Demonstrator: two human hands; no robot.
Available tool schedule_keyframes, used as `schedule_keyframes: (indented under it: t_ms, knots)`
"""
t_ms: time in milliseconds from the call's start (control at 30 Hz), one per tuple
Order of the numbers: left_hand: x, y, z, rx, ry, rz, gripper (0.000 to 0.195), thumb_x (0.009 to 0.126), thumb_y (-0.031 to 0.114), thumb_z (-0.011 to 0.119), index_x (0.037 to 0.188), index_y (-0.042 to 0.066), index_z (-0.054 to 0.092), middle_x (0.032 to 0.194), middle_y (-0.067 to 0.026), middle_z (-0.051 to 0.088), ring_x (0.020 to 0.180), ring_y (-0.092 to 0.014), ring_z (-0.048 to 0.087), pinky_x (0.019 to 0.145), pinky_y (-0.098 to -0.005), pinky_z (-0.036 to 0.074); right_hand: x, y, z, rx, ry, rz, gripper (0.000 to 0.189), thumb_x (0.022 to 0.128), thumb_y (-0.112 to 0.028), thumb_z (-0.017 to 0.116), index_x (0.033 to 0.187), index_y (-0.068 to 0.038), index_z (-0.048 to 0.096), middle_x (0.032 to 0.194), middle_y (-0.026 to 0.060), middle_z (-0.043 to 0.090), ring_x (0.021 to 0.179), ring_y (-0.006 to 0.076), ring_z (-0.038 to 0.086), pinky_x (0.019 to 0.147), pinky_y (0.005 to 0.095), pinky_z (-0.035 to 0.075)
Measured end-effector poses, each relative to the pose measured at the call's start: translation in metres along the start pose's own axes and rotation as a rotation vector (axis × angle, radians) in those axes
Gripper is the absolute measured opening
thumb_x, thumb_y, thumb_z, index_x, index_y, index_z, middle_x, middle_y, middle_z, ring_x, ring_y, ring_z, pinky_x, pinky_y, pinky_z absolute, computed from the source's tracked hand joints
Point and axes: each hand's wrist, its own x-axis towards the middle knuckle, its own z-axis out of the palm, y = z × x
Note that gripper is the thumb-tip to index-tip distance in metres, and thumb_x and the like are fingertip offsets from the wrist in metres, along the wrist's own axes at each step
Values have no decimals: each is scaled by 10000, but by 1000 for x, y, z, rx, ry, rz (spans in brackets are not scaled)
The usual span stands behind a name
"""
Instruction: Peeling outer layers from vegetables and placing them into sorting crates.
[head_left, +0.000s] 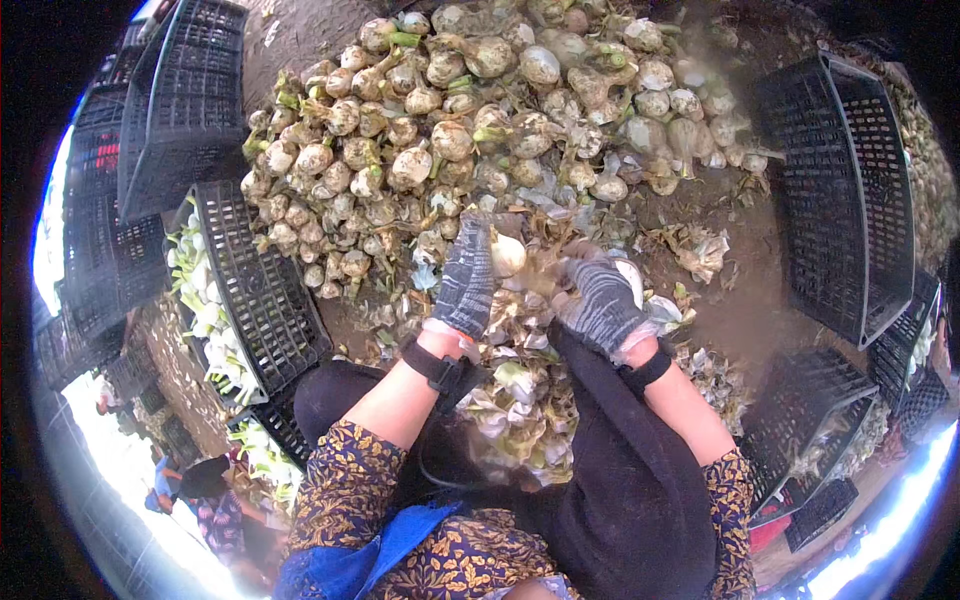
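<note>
My left hand (466, 281), in a grey knit glove, holds a pale, cleaned garlic bulb (508, 255) on its thumb side. Close on the right, my right hand (602, 298) wears a matching glove, and its fingers are blurred. A smooth white thing (630, 282) shows along the outer side of that hand; what it is, and whether it is gripped, cannot be told. Below both hands, loose papery skins (517, 420) lie heaped between my legs. Just beyond them spreads a large pile of soil-stained garlic bulbs (412, 166), some with green stem stubs.
A black plastic crate (259, 277) at left holds white bulbs with green stems. More black crates (184, 105) stand at far left. On the right are an upended crate (840, 195) and a lower crate (806, 420). Another person (217, 502) sits at lower left.
</note>
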Motion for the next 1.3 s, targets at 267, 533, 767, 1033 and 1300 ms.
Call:
schedule_keyframes:
  t_ms: [267, 533, 767, 1033, 1300]
  knots:
    - [-11, -14, -9, 1166, -231, 827, 369, 905, 88, 378, 1256, -25, 385, 1210, -211, 459, 1120, -307, 451, 984, -367, 341, 17, -44, -28, 1249, -182, 516, 458, 809, -295, 630, 1110, 24, 496, 965, 74, 573, 882, 115, 512, 770, 261, 429]
    - [-4, -17, -4, 864, -139, 314, 401, 863, 66, 434, 1249, -37, 392, 1244, -209, 444, 1152, -320, 433, 995, -381, 324, 12, -36, -21, 986, -174, 498, 447, 785, -276, 661, 1060, 36, 498, 899, 93, 601, 764, 119, 559, 671, 264, 472]
    - [-8, -15, -3, 886, -137, 397, 408, 856, 90, 453, 1241, -33, 401, 1214, -211, 463, 1127, -325, 448, 989, -378, 328, 9, -37, -12, 1037, -118, 478, 342, 796, -196, 641, 1033, 13, 511, 894, 91, 598, 814, 135, 565, 714, 275, 469]
    - [-13, 0, 17, 381, 49, 146, 396, 943, 299, 382, 1086, -49, 504, 971, -121, 574, 911, -201, 548, 799, -323, 450, 6, -38, -9, 1155, -54, 404, 218, 801, -99, 589, 984, -4, 520, 875, 90, 593, 771, 131, 559, 691, 282, 473]
    - [-4, -7, 14, 218, -61, 79, 449, 920, 433, 385, 1070, 38, 534, 917, -54, 595, 797, -132, 576, 676, -260, 495, 5, -30, -6, 707, 138, 331, 146, 822, -116, 561, 921, -18, 516, 810, 103, 592, 759, 153, 564, 677, 302, 456]
